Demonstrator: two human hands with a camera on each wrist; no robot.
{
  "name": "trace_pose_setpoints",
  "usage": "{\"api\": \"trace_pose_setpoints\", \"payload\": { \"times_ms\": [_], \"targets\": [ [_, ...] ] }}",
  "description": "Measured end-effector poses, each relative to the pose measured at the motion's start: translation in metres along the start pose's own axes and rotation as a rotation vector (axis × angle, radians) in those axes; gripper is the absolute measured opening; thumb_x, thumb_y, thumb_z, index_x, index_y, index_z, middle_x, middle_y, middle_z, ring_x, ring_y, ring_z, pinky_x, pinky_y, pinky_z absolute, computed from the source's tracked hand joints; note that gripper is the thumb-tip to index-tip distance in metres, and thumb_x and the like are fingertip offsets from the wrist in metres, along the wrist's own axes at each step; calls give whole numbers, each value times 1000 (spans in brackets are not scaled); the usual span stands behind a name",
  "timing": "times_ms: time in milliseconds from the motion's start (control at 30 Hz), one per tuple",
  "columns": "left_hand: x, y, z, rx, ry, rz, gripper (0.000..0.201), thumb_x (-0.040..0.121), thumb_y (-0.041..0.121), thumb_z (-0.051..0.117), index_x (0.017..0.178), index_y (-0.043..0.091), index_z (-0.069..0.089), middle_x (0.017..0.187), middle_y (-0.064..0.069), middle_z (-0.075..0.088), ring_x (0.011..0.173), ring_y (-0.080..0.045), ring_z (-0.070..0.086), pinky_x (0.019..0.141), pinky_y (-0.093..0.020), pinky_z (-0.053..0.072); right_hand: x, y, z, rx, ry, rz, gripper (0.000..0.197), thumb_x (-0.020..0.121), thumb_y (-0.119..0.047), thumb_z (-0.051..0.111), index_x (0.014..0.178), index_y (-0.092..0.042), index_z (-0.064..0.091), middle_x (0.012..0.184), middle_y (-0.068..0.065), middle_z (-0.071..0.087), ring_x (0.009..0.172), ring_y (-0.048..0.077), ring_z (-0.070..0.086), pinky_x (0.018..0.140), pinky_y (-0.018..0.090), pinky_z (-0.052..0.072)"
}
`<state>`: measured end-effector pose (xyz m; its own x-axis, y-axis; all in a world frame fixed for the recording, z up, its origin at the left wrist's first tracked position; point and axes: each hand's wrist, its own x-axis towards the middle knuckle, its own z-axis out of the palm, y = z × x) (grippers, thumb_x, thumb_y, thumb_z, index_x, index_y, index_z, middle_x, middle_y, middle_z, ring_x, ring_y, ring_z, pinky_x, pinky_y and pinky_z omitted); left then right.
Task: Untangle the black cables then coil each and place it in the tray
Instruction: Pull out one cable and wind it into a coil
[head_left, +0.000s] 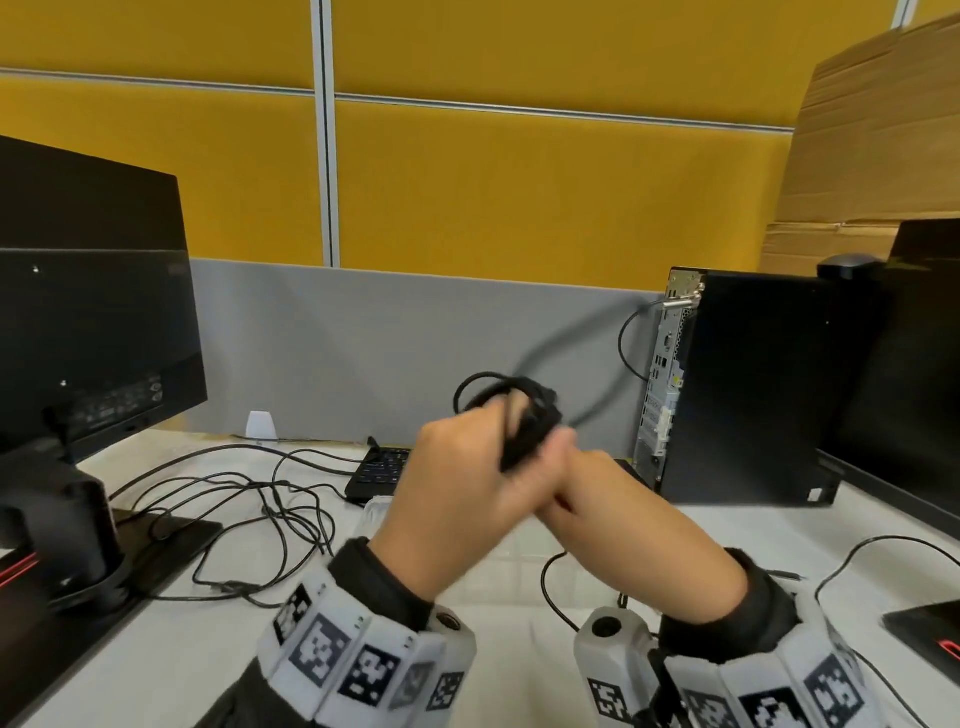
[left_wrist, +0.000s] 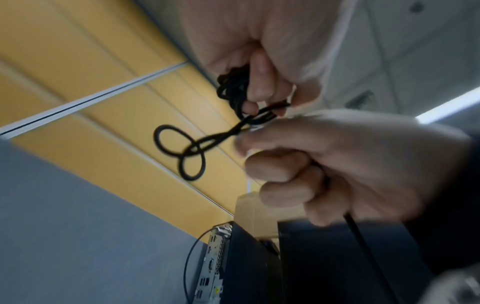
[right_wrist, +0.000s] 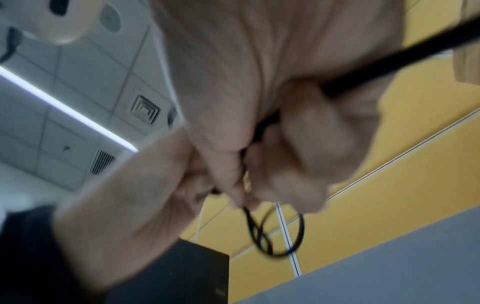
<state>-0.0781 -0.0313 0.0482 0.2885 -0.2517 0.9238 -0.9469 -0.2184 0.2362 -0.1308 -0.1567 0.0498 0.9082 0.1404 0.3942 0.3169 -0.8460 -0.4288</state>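
Both hands are raised over the desk and hold one black cable coil (head_left: 524, 410). My left hand (head_left: 498, 421) grips the bundled loops (left_wrist: 233, 88), fingers curled round them. My right hand (head_left: 563, 449) presses against the left, its fingers curled round a strand (right_wrist: 389, 55) that runs through the fist. Small loops (left_wrist: 182, 152) stick out beyond the fingers, and a blurred free length (head_left: 576, 348) swings up to the right. More black cables (head_left: 249, 519) lie tangled on the white desk at left. A clear tray (head_left: 374, 512) sits under my hands, mostly hidden.
A monitor (head_left: 93, 312) on its stand fills the left side. A black computer tower (head_left: 748, 389) stands at right with a thin wire at its back, beside another screen (head_left: 914, 389). A keyboard (head_left: 379, 467) lies behind the tray. A grey and yellow partition closes the back.
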Motion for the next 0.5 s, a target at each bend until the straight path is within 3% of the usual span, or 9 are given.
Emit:
{"api": "trace_pose_setpoints", "payload": {
  "times_ms": [67,100,200,267,367,500],
  "targets": [
    [8,-10,-10,-225,131,-249,32,85,34,58,67,7,54,52,-4,45,51,-5,38,50,-23,36,2,-6,-12,61,71,-128,14,93,-32,50,92,-19,45,57,-4,44,52,9,42,51,17,33],
    [12,-15,-16,-316,191,-357,30,88,29,59,67,9,55,51,-1,46,50,-4,40,50,-22,36,1,-8,-18,92,145,-207,14,92,-32,53,91,-20,48,57,-1,41,52,9,39,52,15,31],
    [20,-24,-30,-566,227,-582,27,94,20,50,68,14,54,41,8,34,45,-7,33,47,-16,34,-1,-7,-27,-14,408,-397,9,89,-25,62,88,-16,61,63,-8,50,59,5,47,57,12,37],
    [20,-23,-33,-767,145,-659,23,91,25,49,72,13,54,41,12,29,42,-7,28,50,-14,40,2,0,-25,-120,579,-436,9,87,-21,65,88,-13,67,73,-10,56,66,1,51,59,19,42],
    [20,-13,-29,-1114,36,-727,18,81,28,51,76,10,54,40,14,26,33,-2,24,56,-15,47,5,7,-23,-185,792,-429,17,87,-25,64,86,-8,71,73,-10,52,65,1,41,58,18,37],
    [18,-3,-20,-1358,4,-769,16,81,23,50,82,9,56,42,10,28,34,-2,26,64,-17,51,13,15,-5,-171,764,-361,18,92,-29,57,91,-15,68,80,-4,67,72,14,62,59,36,52]
  ]
}}
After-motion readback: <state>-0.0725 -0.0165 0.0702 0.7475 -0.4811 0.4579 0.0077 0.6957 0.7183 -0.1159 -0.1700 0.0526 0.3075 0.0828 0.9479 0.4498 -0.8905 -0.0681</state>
